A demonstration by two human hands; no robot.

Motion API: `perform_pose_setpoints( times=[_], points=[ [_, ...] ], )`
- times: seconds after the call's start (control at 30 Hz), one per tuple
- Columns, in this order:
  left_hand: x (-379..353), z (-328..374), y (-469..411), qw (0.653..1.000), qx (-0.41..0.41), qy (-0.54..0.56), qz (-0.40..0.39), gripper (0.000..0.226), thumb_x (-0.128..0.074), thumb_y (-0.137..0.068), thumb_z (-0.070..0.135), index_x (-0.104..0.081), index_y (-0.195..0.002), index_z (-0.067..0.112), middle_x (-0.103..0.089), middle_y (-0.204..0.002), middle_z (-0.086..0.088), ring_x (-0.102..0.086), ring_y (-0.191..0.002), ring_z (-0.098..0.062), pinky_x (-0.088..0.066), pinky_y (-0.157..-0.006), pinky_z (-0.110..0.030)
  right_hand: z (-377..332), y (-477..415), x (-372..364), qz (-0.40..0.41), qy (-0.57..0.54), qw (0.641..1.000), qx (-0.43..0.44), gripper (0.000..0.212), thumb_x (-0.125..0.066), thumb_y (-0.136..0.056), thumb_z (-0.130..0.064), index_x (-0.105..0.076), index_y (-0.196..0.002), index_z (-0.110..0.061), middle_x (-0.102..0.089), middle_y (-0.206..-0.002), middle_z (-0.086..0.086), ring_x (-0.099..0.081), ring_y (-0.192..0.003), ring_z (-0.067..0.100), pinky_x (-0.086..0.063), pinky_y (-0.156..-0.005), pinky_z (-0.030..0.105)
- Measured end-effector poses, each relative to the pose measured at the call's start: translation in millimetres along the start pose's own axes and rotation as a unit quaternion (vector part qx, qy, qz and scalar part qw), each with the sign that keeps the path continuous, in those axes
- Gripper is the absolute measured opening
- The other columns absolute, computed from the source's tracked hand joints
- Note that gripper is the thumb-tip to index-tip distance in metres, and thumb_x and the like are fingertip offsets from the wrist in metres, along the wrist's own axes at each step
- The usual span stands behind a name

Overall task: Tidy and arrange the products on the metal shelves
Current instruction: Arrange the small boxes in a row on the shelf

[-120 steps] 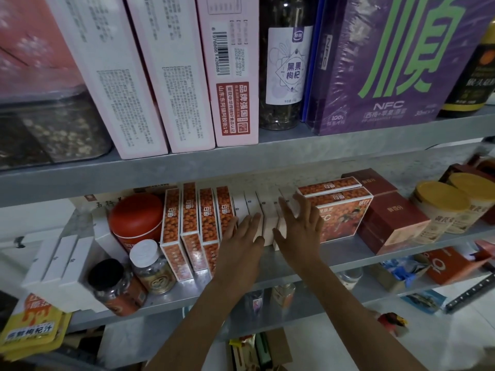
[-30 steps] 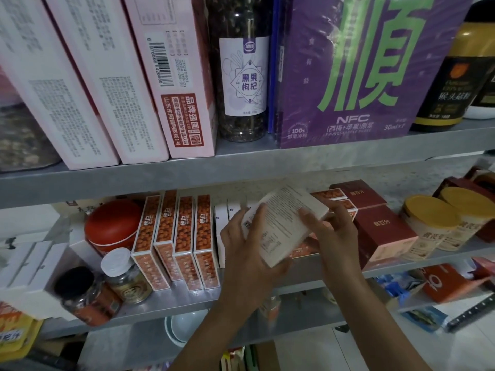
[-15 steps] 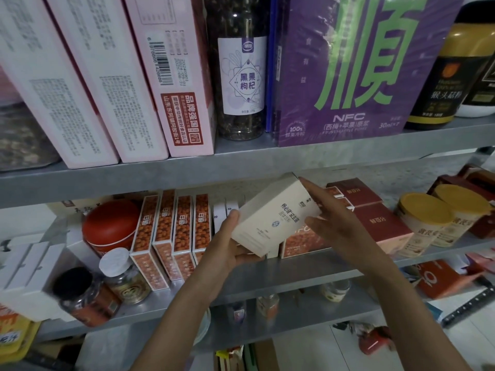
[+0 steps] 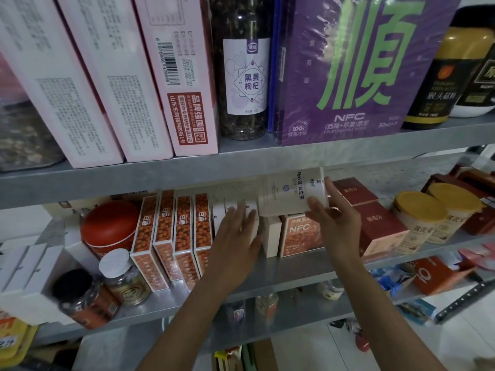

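Observation:
My right hand (image 4: 334, 218) grips a white box (image 4: 289, 194) by its right end and holds it level just under the upper shelf, above the row of small white boxes (image 4: 272, 235) on the middle metal shelf (image 4: 294, 269). My left hand (image 4: 237, 231) lies with straight fingers against the fronts of those white boxes. Left of them stand several orange boxes (image 4: 171, 231) on edge. An orange NFC box (image 4: 301, 234) sits right of the white row, under the held box.
Dark red boxes (image 4: 380, 223) and yellow-lidded tubs (image 4: 420, 218) fill the shelf's right side. A red tin (image 4: 109, 226) and two jars (image 4: 123, 274) stand at the left. The upper shelf (image 4: 241, 162) carries pink boxes, a jar and a purple box close overhead.
The white box has gone from both hands to my right hand alone and moved up and right. My left hand has let go and dropped onto the row of white boxes.

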State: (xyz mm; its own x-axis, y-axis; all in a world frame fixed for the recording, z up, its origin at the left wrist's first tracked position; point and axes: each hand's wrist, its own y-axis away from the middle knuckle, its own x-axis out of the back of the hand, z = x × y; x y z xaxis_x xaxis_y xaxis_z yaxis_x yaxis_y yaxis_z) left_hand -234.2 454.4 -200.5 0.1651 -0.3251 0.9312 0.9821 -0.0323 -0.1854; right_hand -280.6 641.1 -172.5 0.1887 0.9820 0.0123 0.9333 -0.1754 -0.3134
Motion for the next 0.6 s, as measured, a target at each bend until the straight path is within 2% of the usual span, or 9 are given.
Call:
perform_pose_setpoints(
  times=[0.07, 0.13, 0.23, 0.3, 0.4, 0.47, 0.53, 0.6],
  points=[
    [-9, -2, -2, 0.994, -0.034, -0.1, 0.003, 0.061, -0.029, -0.105, 0.037, 0.0, -0.156, 0.017, 0.012, -0.163, -0.005, 0.012, -0.15, -0.021, 0.013, -0.115, -0.032, 3, -1, -8, 0.003, 0.036, 0.999, 0.001, 0.056, -0.066, -0.089, -0.018, -0.048, -0.142, -0.017, -0.064, -0.121, 0.001, -0.069, -0.09, 0.006, -0.06, -0.079, 0.03],
    [-13, -5, -2, 0.992, -0.041, -0.117, -0.001, 0.064, -0.033, -0.105, 0.032, 0.003, -0.155, 0.014, 0.009, -0.163, -0.008, 0.009, -0.15, -0.022, 0.012, -0.116, -0.035, 7, -1, -14, -0.002, 0.075, 0.997, 0.0, 0.055, -0.065, -0.09, -0.023, -0.048, -0.142, -0.02, -0.063, -0.122, 0.003, -0.067, -0.095, 0.012, -0.059, -0.078, 0.028],
    [-19, -8, -2, 0.991, -0.038, -0.128, 0.012, 0.066, -0.039, -0.104, 0.024, 0.001, -0.155, 0.008, 0.004, -0.163, -0.011, 0.004, -0.151, -0.024, 0.013, -0.114, -0.036, 13, 0, -20, 0.0, 0.15, 0.988, 0.028, 0.055, -0.065, -0.09, -0.028, -0.047, -0.142, -0.023, -0.065, -0.119, 0.007, -0.068, -0.095, 0.02, -0.059, -0.078, 0.027],
    [-21, -8, -1, 0.992, -0.037, -0.117, 0.031, 0.069, -0.047, -0.1, 0.02, -0.007, -0.154, 0.005, -0.006, -0.162, -0.015, -0.004, -0.15, -0.028, 0.01, -0.113, -0.036, 15, 1, -20, 0.008, 0.196, 0.98, 0.043, 0.057, -0.067, -0.09, -0.028, -0.046, -0.143, -0.024, -0.065, -0.115, 0.01, -0.067, -0.089, 0.022, -0.059, -0.08, 0.034],
    [-21, -9, -1, 0.991, -0.04, -0.123, 0.031, 0.075, -0.065, -0.089, 0.016, -0.026, -0.15, 0.0, -0.027, -0.156, -0.02, -0.023, -0.146, -0.033, -0.002, -0.114, -0.04, 14, 2, -22, 0.008, 0.233, 0.971, 0.057, 0.058, -0.068, -0.089, -0.028, -0.047, -0.143, -0.022, -0.064, -0.115, 0.011, -0.065, -0.089, 0.019, -0.057, -0.084, 0.04],
    [-22, -11, -1, 0.991, -0.038, -0.121, 0.032, 0.077, -0.075, -0.08, 0.014, -0.036, -0.145, -0.002, -0.038, -0.15, -0.022, -0.034, -0.141, -0.035, -0.011, -0.114, -0.043, 10, 3, -24, -0.006, 0.254, 0.964, 0.082, 0.059, -0.068, -0.09, -0.027, -0.046, -0.144, -0.02, -0.062, -0.118, 0.013, -0.062, -0.095, 0.019, -0.054, -0.089, 0.031],
    [-24, -12, 0, 0.992, -0.04, -0.116, 0.034, 0.079, -0.079, -0.075, 0.013, -0.04, -0.142, -0.004, -0.042, -0.146, -0.023, -0.039, -0.138, -0.036, -0.018, -0.114, -0.045, 4, 4, -29, -0.015, 0.278, 0.954, 0.113, 0.059, -0.069, -0.09, -0.025, -0.046, -0.143, -0.018, -0.061, -0.119, 0.016, -0.061, -0.1, 0.024, -0.046, -0.084, 0.022],
    [-25, -14, -1, 0.992, -0.043, -0.109, 0.045, 0.08, -0.084, -0.067, 0.01, -0.047, -0.136, -0.007, -0.05, -0.139, -0.025, -0.047, -0.131, -0.038, -0.03, -0.111, -0.049, -1, 4, -36, -0.02, 0.297, 0.942, 0.157, 0.058, -0.072, -0.087, -0.023, -0.05, -0.14, -0.016, -0.064, -0.114, 0.02, -0.064, -0.097, 0.03, -0.049, -0.081, 0.028]
  ],
)
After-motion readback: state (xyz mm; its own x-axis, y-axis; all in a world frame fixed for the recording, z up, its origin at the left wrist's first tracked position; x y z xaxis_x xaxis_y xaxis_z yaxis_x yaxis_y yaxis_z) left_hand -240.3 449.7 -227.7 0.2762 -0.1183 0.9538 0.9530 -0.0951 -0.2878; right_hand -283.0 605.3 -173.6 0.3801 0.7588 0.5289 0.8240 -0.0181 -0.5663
